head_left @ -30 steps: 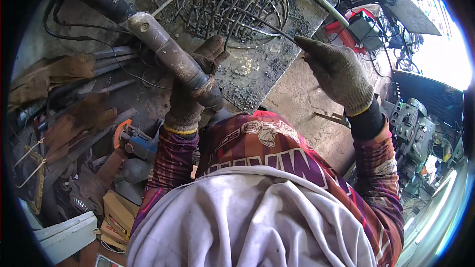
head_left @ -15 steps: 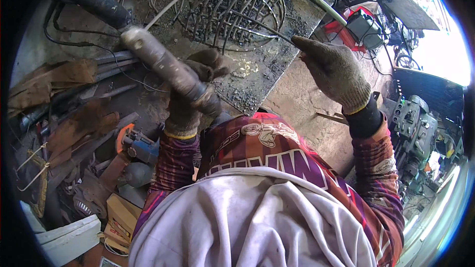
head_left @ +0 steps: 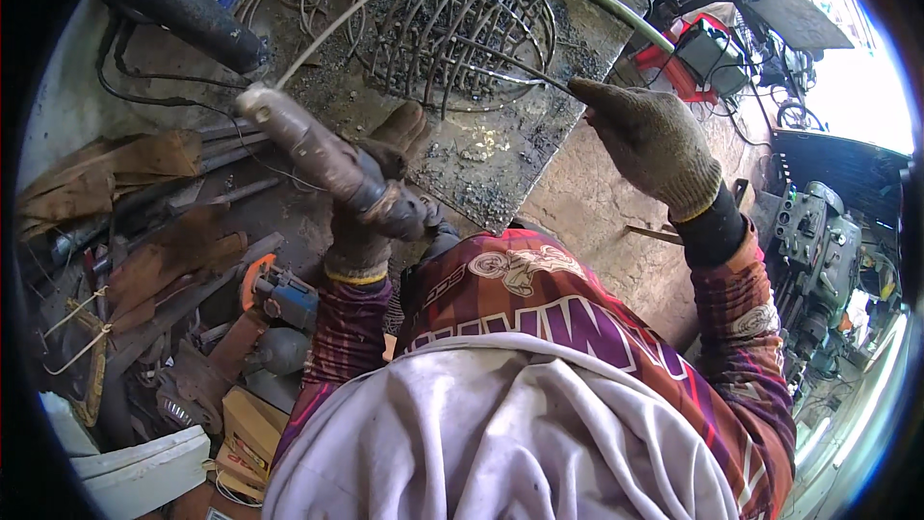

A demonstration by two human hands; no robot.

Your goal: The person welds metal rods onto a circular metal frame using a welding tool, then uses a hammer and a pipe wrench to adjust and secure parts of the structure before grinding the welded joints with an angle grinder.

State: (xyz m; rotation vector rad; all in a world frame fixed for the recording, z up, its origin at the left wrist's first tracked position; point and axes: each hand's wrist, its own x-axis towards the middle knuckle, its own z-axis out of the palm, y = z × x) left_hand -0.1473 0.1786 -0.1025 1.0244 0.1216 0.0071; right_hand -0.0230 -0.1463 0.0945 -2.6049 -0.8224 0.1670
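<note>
Nearest the camera, a grey-white cloth [head_left: 481, 443] and a maroon patterned sleeve are seen, with the wire basket [head_left: 462, 29] on the dirty steel bench [head_left: 500, 183] taken as the landmark for what follows. Below and to the left of the basket, the left hand [head_left: 371, 221], gloved, is closed around the rear of a welding electrode holder [head_left: 318, 159]; the holder's long axis runs up and to the left, away from the body, and a thin pale rod [head_left: 375, 10] is carried on from its tip, slanting up and right across the basket's top. To the right of the basket, the right hand [head_left: 650, 140], also gloved, is held with its fingers together and pointed at the basket's right rim, where a dark wire [head_left: 510, 63] appears pinched at the fingertips, though a firm grip cannot be confirmed. The right hand is judged the nearer of the two to the basket. Left of the basket, well below it, an angle grinder [head_left: 274, 294] is lying among scrap. Beyond the basket to the right, a red welding machine [head_left: 693, 58] is seen.
</note>
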